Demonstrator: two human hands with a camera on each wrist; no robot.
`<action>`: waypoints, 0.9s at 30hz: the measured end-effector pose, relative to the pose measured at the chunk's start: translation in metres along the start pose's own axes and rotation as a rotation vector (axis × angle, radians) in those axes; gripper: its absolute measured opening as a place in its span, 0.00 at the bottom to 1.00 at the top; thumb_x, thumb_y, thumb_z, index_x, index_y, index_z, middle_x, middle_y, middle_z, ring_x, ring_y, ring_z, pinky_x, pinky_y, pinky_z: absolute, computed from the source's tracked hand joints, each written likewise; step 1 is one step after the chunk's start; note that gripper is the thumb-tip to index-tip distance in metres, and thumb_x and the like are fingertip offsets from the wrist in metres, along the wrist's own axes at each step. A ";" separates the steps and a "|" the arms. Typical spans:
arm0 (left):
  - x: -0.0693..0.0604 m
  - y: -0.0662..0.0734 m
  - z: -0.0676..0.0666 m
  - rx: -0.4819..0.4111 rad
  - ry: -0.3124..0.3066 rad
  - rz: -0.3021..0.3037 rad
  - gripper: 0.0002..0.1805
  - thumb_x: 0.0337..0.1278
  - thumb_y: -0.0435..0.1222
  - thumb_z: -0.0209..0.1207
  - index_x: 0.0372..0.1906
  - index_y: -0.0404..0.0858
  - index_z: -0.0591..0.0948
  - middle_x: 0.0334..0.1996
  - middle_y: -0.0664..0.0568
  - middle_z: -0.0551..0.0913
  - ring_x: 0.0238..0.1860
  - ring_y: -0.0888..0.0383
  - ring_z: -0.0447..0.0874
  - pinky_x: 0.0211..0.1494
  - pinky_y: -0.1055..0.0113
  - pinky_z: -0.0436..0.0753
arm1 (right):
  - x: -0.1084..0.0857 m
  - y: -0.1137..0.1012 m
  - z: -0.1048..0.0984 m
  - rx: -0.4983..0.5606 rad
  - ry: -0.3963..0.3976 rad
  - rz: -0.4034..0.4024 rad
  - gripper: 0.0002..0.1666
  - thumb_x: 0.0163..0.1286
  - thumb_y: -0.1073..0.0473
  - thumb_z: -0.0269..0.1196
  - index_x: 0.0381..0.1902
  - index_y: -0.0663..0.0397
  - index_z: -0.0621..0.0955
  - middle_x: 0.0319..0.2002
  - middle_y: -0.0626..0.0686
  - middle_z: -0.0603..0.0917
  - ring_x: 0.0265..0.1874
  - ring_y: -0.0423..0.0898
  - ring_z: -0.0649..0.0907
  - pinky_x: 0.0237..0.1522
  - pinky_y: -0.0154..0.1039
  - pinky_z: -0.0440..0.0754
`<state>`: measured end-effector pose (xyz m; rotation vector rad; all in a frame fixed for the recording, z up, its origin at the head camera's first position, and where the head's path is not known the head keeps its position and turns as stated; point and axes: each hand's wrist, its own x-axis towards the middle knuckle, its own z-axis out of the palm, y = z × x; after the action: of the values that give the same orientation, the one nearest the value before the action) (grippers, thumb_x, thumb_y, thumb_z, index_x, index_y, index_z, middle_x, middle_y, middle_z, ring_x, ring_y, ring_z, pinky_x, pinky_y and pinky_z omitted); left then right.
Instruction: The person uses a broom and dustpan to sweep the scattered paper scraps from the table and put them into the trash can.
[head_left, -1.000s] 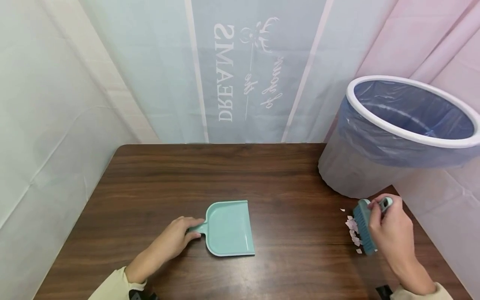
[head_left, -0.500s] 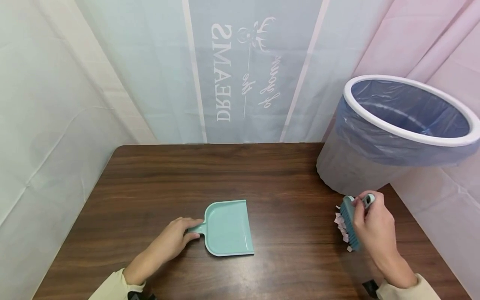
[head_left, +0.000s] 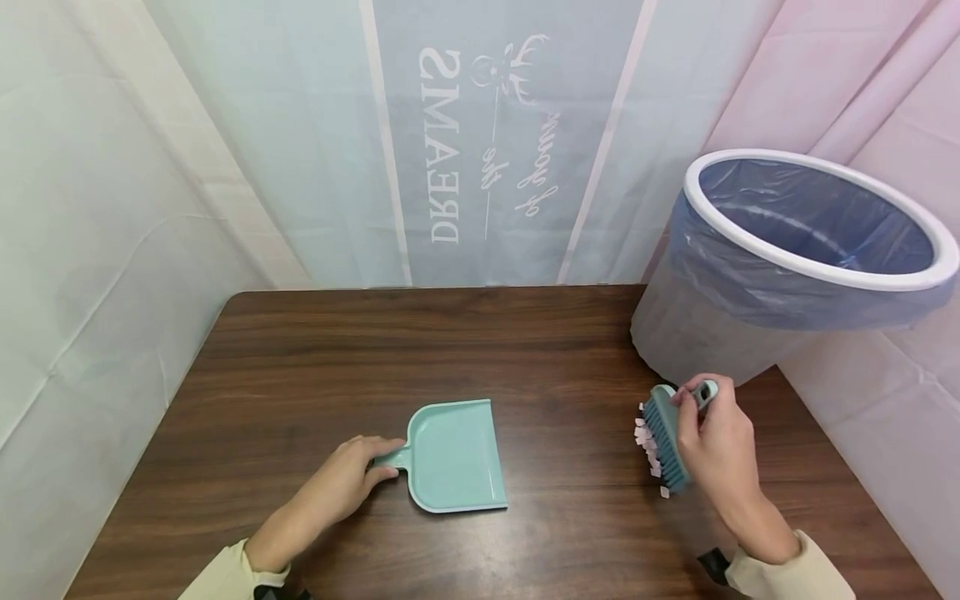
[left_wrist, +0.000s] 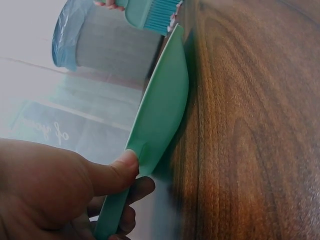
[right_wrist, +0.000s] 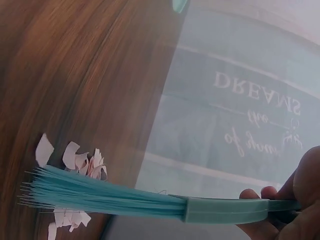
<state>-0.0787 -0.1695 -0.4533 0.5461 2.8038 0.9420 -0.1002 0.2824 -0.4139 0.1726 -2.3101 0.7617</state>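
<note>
Your left hand (head_left: 348,475) pinched the short handle of the flat mint-green plastic dustpan (head_left: 453,458) between thumb and fingers, likely to keep its straight lip steady and facing right; whether that lip touched the wood, I could not tell. Your right hand (head_left: 720,442) gripped the handle of the teal-bristled plastic brush (head_left: 665,433), its head set crosswise, seemingly so the long bristle row backed the small pale-pink scraps (head_left: 647,446) gathered on its dustpan side, apart from the lip. Behind the brush, the tall grey bin (head_left: 697,342) with a white rim and blue plastic liner (head_left: 810,208) stood at the far right of the dark-brown wood-grained table (head_left: 345,350). Beyond hung a pale blue-grey fabric backdrop (head_left: 337,167) with reversed white lettering (head_left: 442,108), between whitish cloth (head_left: 82,250) and pink cloth (head_left: 825,50)
</note>
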 end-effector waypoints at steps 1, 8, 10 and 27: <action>0.000 0.000 0.000 0.000 0.000 -0.002 0.20 0.60 0.33 0.68 0.58 0.34 0.84 0.53 0.44 0.87 0.55 0.44 0.84 0.57 0.48 0.81 | 0.000 -0.002 0.001 0.004 0.002 -0.001 0.10 0.67 0.76 0.60 0.44 0.67 0.74 0.31 0.56 0.85 0.21 0.28 0.68 0.22 0.25 0.65; 0.000 -0.001 -0.001 0.005 0.010 -0.004 0.21 0.59 0.34 0.69 0.57 0.34 0.85 0.52 0.44 0.87 0.54 0.44 0.84 0.57 0.48 0.81 | 0.001 -0.016 0.013 0.036 0.012 -0.046 0.11 0.66 0.77 0.61 0.44 0.66 0.75 0.31 0.54 0.85 0.22 0.28 0.68 0.22 0.25 0.66; 0.000 -0.001 -0.001 0.006 0.014 -0.001 0.21 0.58 0.34 0.69 0.57 0.34 0.85 0.52 0.44 0.87 0.54 0.44 0.84 0.57 0.48 0.81 | 0.002 -0.020 0.016 0.052 0.012 -0.051 0.11 0.66 0.78 0.60 0.44 0.66 0.75 0.31 0.53 0.85 0.22 0.28 0.69 0.22 0.26 0.66; -0.001 -0.002 -0.001 -0.003 0.013 0.009 0.21 0.59 0.34 0.69 0.58 0.34 0.85 0.52 0.43 0.87 0.55 0.43 0.84 0.57 0.47 0.81 | 0.006 -0.053 0.045 0.183 -0.044 -0.092 0.09 0.69 0.79 0.56 0.44 0.67 0.72 0.32 0.54 0.84 0.26 0.38 0.78 0.25 0.25 0.71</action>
<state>-0.0789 -0.1719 -0.4539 0.5544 2.8135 0.9549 -0.1136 0.2144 -0.4115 0.3782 -2.2548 0.9296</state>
